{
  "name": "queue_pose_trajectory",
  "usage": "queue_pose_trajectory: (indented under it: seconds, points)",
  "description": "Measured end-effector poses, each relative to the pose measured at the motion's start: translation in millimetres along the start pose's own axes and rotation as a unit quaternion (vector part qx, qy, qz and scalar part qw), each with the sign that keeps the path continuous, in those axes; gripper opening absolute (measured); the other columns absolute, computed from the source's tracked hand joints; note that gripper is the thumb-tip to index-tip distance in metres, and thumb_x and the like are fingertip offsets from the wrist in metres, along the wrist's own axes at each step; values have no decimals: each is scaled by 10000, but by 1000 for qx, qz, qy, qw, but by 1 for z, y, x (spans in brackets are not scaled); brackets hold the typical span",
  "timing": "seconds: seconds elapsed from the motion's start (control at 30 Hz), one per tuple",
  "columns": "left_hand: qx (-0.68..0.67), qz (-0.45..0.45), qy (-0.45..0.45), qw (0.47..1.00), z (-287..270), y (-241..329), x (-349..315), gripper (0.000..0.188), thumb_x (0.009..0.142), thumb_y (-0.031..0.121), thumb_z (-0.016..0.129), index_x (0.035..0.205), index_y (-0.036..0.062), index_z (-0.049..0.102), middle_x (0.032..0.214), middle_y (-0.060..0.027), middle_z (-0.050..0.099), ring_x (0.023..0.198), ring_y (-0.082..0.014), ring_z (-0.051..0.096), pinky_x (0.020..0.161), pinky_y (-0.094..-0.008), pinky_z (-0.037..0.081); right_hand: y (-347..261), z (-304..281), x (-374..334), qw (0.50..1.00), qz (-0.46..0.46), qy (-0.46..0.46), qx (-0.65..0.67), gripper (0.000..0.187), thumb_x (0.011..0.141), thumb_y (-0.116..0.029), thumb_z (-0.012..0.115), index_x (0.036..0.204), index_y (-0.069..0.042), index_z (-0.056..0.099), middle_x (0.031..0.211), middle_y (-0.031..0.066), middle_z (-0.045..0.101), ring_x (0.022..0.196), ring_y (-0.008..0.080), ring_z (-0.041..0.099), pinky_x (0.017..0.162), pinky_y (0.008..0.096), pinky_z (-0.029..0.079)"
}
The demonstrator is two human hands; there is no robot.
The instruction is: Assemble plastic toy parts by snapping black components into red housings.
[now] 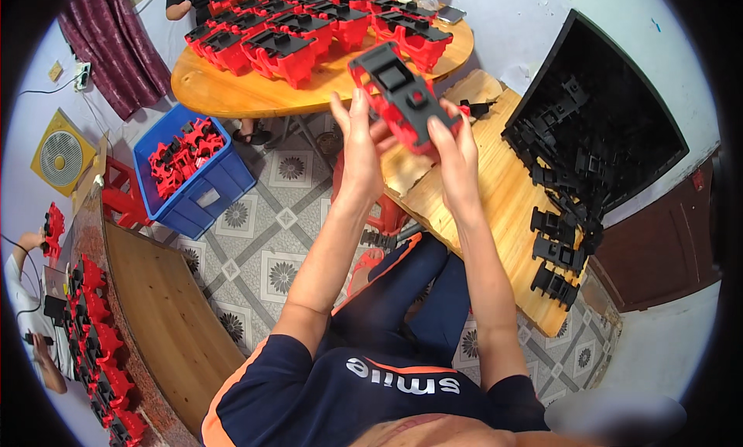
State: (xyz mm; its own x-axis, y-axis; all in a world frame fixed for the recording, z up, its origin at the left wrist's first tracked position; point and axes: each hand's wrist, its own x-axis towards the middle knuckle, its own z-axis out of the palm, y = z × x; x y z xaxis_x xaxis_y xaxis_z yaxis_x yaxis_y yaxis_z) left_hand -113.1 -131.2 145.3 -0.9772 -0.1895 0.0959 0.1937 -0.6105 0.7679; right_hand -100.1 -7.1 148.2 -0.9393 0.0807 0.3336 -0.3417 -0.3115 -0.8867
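Observation:
A boxy plastic part, red body with a black top plate (397,85), is held up in front of me above the gap between the two tables. My right hand (458,149) grips its near right end, the thumb lying on the black plate. On the part's left side is my left hand (361,141), some fingers reaching under the red body and others pointing up along its edge. The undersides of the part and several fingertips are hidden. Below my right hand lies a wooden table (495,180) with a pile of loose black plates (576,176) along its right side.
Many assembled red and black parts (282,48) crowd a round wooden table (224,95) ahead. A blue crate (197,207) of red parts stands on the tiled floor at left. Another row (97,342) lines the left counter, where a person holds a red part (53,230).

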Motion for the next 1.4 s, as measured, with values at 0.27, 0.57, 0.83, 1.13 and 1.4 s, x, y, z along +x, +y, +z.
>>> queue_pose_trajectory:
  seconds: [0.27, 0.57, 0.83, 1.13, 1.4]
  points:
    - [557, 465, 16, 688, -11, -34, 88, 617, 878, 360, 685, 1438, 251, 449, 1547, -167, 245, 1367, -460, 258, 1094, -578, 259, 29, -4, 132, 904, -63, 35, -421, 685, 918, -605, 546, 1105, 52, 593, 1068, 199, 647, 899, 352, 656, 774, 451, 542]
    - [541, 500, 13, 676, -6, -31, 118, 593, 793, 165, 788, 1327, 165, 532, 1464, -159, 363, 1293, -405, 371, 1051, -488, 378, 80, -28, 210, 913, -100, 187, -348, 748, 806, -370, 750, 1354, 34, 441, 1241, 250, 569, 1182, 393, 547, 1011, 448, 429]
    - [516, 524, 6, 678, -21, -35, 121, 643, 745, 96, 806, 1321, 180, 535, 1466, -167, 344, 1294, -403, 347, 1051, -485, 377, 92, 13, 211, 857, -137, 343, -359, 499, 842, -282, 734, 1185, -7, 498, 1149, 219, 542, 1053, 390, 579, 898, 465, 475]
    - [522, 518, -13, 677, -21, -31, 125, 643, 758, 117, 804, 1336, 164, 527, 1470, -154, 352, 1298, -388, 355, 1061, -471, 364, 110, 12, 201, 846, -224, 340, -344, 566, 786, -252, 800, 1150, -41, 422, 1140, 220, 536, 1096, 381, 548, 907, 446, 462]
    - [523, 498, -22, 691, -24, -30, 128, 676, 740, 86, 808, 1344, 161, 515, 1484, -159, 333, 1315, -399, 350, 1069, -471, 374, 95, -10, 201, 906, -160, 264, -289, 809, 706, -219, 858, 1339, -36, 388, 1283, 198, 532, 1183, 368, 537, 961, 416, 446]
